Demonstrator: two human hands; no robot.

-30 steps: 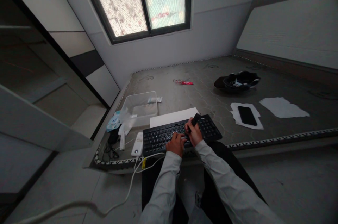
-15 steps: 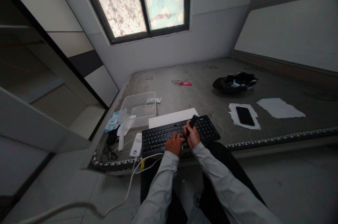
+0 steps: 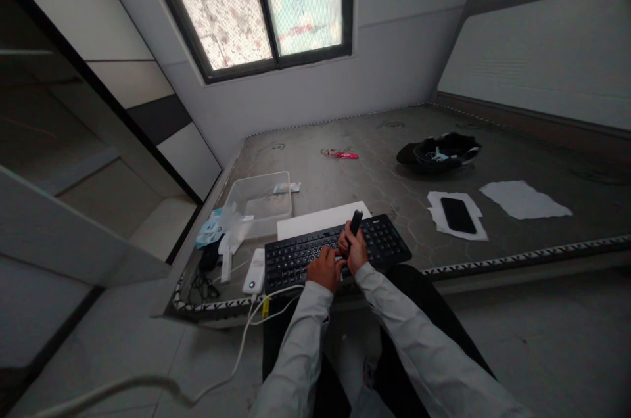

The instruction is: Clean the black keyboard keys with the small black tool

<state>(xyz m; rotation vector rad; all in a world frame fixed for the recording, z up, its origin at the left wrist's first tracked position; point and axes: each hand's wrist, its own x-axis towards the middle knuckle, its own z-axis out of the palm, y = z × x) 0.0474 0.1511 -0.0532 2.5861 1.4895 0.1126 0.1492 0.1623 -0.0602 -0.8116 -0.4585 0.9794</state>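
Black stick-shaped object [image 3: 355, 221], one: above the keyboard [image 3: 290, 261], right hand [image 3: 357, 254] closed round it; lower end hidden. Left hand [image 3: 322, 268]: fingers curled, beside the right; cannot tell whether gripping. Keyboard: middle keys covered. White sheet [image 3: 315, 221]: front edge hidden behind keyboard.

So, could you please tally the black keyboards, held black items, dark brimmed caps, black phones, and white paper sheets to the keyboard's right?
Black rectangular keyboard: 1
Slim black item in the right hand: 1
Dark brimmed cap: 1
Black rectangular phone: 1
White uneven-edged paper sheets: 2
Total: 6
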